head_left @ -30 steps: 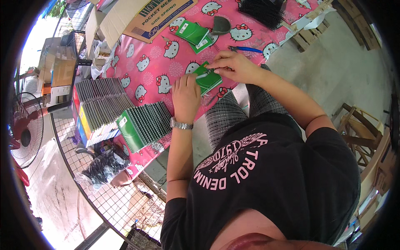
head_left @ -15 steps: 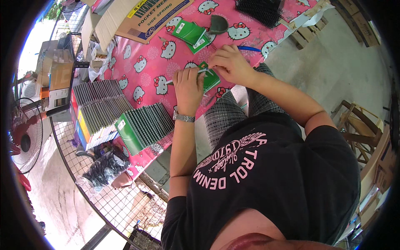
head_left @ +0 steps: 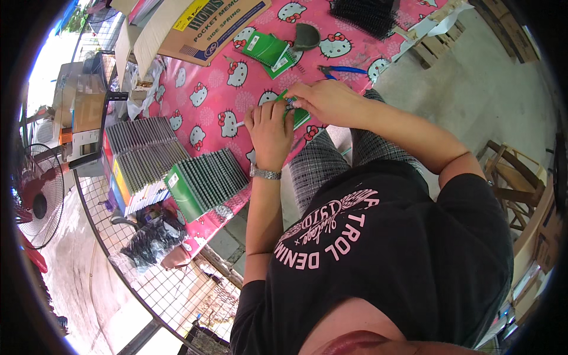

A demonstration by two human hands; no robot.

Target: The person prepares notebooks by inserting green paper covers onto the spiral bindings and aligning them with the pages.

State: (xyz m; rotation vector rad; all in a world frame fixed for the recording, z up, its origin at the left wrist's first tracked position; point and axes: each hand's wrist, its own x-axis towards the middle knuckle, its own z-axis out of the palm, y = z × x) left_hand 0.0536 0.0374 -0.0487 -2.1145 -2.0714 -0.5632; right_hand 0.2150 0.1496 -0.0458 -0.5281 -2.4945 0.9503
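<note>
A small green notebook (head_left: 301, 118) lies at the table's near edge, mostly covered by my hands. My left hand (head_left: 270, 131) is closed on its left side, fingers bent over it. A thin white strip (head_left: 239, 124) sticks out to the left from under these fingers. My right hand (head_left: 331, 103) pinches at the notebook's edge with thumb and forefinger, close to the left fingertips. A small dark and whitish bit shows between the hands, too small to name. Just beyond the right hand lie blue-handled pliers (head_left: 342, 69). Farther off are other green spiral notebooks (head_left: 266, 50).
Stacked green notebooks (head_left: 207, 180) and grey-spined notebooks (head_left: 145, 154) stand on the left of the pink tablecloth (head_left: 204, 133). A cardboard box (head_left: 213, 26), a dark grey dish (head_left: 307, 36) and black binding coils (head_left: 365, 16) lie at the back. A fan (head_left: 40, 204) stands far left.
My right hand has come down lower and closer over the notebook, baring more of the pliers. The white piece between my hands is now mostly hidden. My left hand has barely shifted.
</note>
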